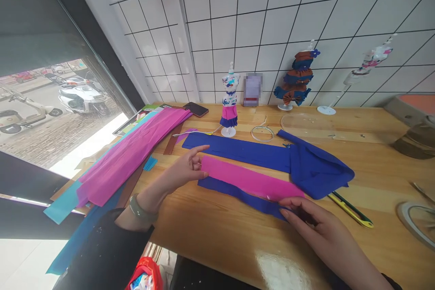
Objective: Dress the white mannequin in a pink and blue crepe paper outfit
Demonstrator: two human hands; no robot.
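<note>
Pressing down with flat, spread fingers, our right hand [319, 229] pins the right ends of the pink strip [249, 180] and the blue strip [231, 191] beneath it, both lying on the tabletop [220, 240]. Our left hand [185, 170] meets the pink strip's left end (pinching or merely touching, we cannot tell). We judge an uneven pull could skew or tear the thin strips, and the yellow cutter [351, 210] lies near our right hand.

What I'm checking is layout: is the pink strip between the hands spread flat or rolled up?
Spread flat: the pink strip lies stretched over a blue strip, left hand at one end, right hand at the other.
</note>
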